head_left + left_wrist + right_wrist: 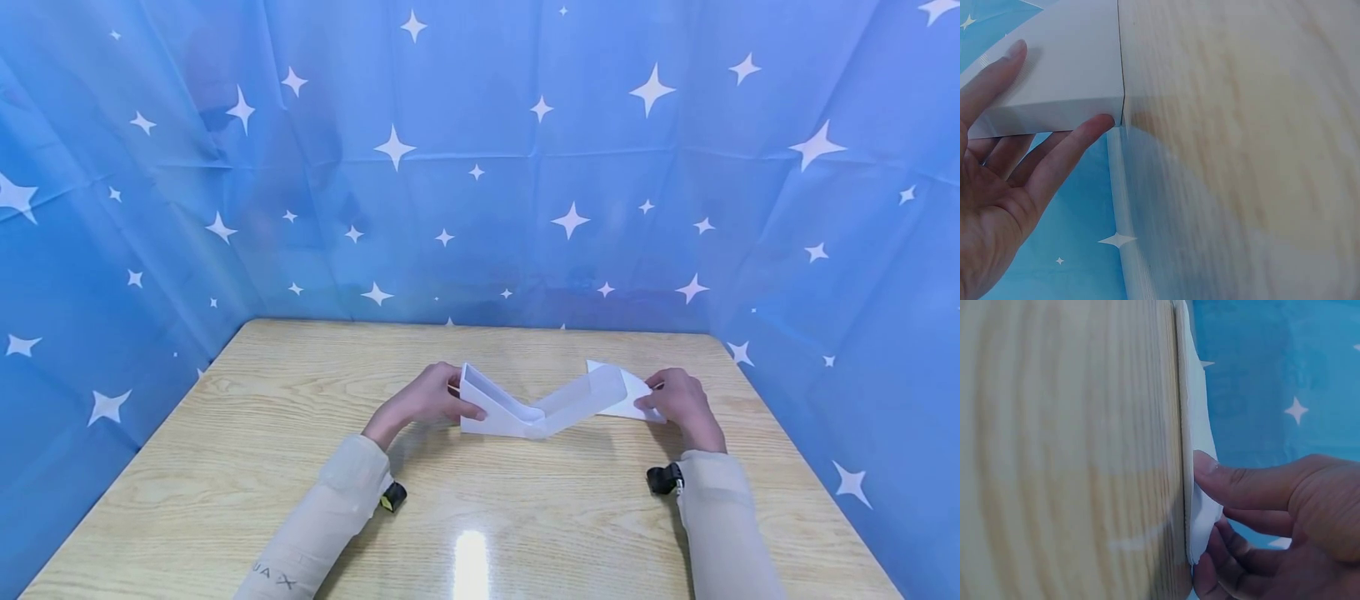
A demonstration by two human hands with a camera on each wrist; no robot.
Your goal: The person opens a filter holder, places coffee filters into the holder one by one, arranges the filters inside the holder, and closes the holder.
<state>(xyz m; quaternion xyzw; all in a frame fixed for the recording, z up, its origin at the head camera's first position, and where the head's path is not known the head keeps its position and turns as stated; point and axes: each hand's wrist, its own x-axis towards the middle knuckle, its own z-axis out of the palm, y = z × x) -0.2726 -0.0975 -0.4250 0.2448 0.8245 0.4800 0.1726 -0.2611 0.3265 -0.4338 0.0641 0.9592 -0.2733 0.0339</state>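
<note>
A white wedge-sided box [495, 410] stands on the table with a frosted, see-through lid [577, 404] swung out to the right. My left hand [433, 393] grips the box's left end, thumb on the near side and fingers round the end wall. In the left wrist view the thumb lies on the white side panel [1066, 56], one fingertip at its lower corner. Flat white folded sheets [626, 406], maybe paper or napkins, lie at the right, partly behind the lid. My right hand [681, 404] pinches their right edge, thumb on top [1204, 515].
The wood-grain table [562, 517] spreads toward me, with a bright light reflection near its front. A blue curtain [487, 192] with white stars hangs behind and on both sides. A black wrist camera [663, 479] sits at the right cuff, another [393, 497] at the left.
</note>
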